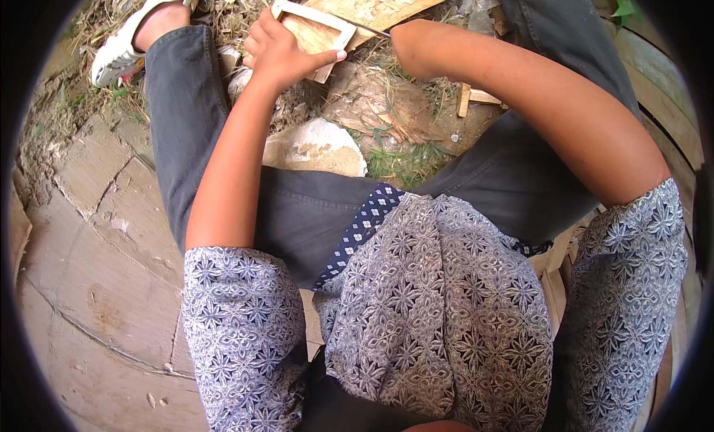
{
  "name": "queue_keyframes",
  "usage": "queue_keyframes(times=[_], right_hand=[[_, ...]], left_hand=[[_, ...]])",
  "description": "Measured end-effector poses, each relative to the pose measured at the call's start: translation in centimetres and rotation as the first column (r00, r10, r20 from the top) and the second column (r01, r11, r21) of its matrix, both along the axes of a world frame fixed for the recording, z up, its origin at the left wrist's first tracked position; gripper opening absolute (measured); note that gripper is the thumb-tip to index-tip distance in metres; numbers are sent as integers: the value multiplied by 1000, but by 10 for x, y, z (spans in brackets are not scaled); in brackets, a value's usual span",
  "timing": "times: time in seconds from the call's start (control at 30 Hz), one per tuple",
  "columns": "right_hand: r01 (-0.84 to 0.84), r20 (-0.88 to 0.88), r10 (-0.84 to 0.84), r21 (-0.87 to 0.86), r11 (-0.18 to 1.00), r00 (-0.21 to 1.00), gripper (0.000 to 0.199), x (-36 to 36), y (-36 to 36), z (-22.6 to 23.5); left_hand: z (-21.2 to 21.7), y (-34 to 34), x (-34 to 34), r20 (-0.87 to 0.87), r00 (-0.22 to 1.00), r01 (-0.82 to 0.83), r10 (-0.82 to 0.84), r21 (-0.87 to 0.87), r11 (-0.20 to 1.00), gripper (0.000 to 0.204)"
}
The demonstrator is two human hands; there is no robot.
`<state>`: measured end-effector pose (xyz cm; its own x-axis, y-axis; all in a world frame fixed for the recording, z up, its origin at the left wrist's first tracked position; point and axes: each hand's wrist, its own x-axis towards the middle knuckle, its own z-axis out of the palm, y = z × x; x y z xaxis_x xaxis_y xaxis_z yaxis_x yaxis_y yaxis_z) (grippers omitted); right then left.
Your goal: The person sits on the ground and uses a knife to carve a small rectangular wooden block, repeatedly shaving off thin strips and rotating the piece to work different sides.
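Note:
My left hand (277, 51) grips the left side of a small wooden frame (316, 15) with pale edges, its thumb lying along the near side. Beyond the frame's far right side rests a flat wooden board (398, 4). A thin dark metal rod (372, 31) runs from my right hand (409, 49) toward the frame's right corner. My right hand is closed round the rod's other end; most of its fingers are out of sight. Whether the rod's tip touches the frame, I cannot tell.
Between my legs (186, 120) lie a pale broken slab (316, 146), wood scraps and grass. A small wooden piece (463, 100) sits below my right forearm. Cracked paving (104, 283) spreads to the left, and curved planks (662, 90) lie at the right.

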<state>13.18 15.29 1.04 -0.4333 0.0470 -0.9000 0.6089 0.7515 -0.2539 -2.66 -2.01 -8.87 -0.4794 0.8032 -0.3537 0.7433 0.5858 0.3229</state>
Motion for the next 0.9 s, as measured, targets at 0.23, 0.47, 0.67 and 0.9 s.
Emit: queue_keyframes(times=[0.23, 0.47, 0.67, 0.9], right_hand=[[-215, -103, 228, 120, 969, 968, 24, -15, -15, -34], [108, -220, -102, 17, 994, 970, 32, -2, -7, -59], [311, -413, -313, -74, 947, 855, 37, 27, 10, -36], [215, -294, -231, -88, 973, 927, 35, 36, 2, -24]], left_hand=[[-11, 2, -7, -30, 1000, 4, -5, -33, 999, 153], [-6, 0, -6, -17, 999, -29, 28, -54, 998, 154], [1, 3, -6, 10, 999, -42, 44, -110, 993, 159], [8, 7, -3, 16, 1000, -21, 23, -96, 995, 154]])
